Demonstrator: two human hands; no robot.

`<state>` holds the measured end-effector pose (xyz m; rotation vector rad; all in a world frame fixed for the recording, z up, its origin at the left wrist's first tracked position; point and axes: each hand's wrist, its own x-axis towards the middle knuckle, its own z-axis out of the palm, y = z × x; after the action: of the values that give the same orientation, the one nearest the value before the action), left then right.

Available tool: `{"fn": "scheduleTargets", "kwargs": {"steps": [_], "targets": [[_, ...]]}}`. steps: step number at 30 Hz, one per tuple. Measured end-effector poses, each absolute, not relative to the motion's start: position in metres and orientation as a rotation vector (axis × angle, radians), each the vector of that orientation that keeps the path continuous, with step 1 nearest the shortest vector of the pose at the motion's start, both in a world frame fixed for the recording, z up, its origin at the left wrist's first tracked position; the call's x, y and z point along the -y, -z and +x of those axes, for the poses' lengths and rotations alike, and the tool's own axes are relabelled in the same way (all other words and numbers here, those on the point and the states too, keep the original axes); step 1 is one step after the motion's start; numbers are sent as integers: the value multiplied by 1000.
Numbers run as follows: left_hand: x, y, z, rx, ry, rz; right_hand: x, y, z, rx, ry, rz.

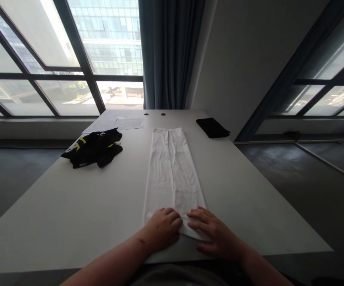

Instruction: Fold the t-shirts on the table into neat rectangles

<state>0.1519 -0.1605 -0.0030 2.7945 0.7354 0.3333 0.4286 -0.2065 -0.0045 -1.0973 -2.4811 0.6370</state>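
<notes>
A pair of white trousers (172,171) lies flat and lengthwise on the white table (94,214), waist at the far end and leg ends toward me. My left hand (163,229) is at the near end of the left leg, its fingers curled together on the cloth; the thumb is hidden. Over the near right corner rests my right hand (215,232), fingers apart and stretched across the fabric, the thumb lower down near the table edge.
A crumpled black garment (96,147) with yellow and white marks lies at the left. Behind it are paper sheets (128,123). A folded black cloth (212,128) sits at the back right. Beyond the table hang blue curtains (168,55) beside large windows (115,39).
</notes>
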Motion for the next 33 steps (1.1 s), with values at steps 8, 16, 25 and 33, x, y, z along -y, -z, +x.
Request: {"fn": "scheduleTargets", "kwargs": {"steps": [8,16,25,33], "targets": [[163,-5,152,-776,-588,2682,226,18,435,2235,-481,-1177],[166,-12,150,-754,-611,2554,232,16,443,2233,-482,-1214],[184,-14,171,-890,-432,2648,220,3,434,2222,-512,-1188],[180,-13,118,-1024,-305,2594,218,7,437,2194,-500,-1194]]}}
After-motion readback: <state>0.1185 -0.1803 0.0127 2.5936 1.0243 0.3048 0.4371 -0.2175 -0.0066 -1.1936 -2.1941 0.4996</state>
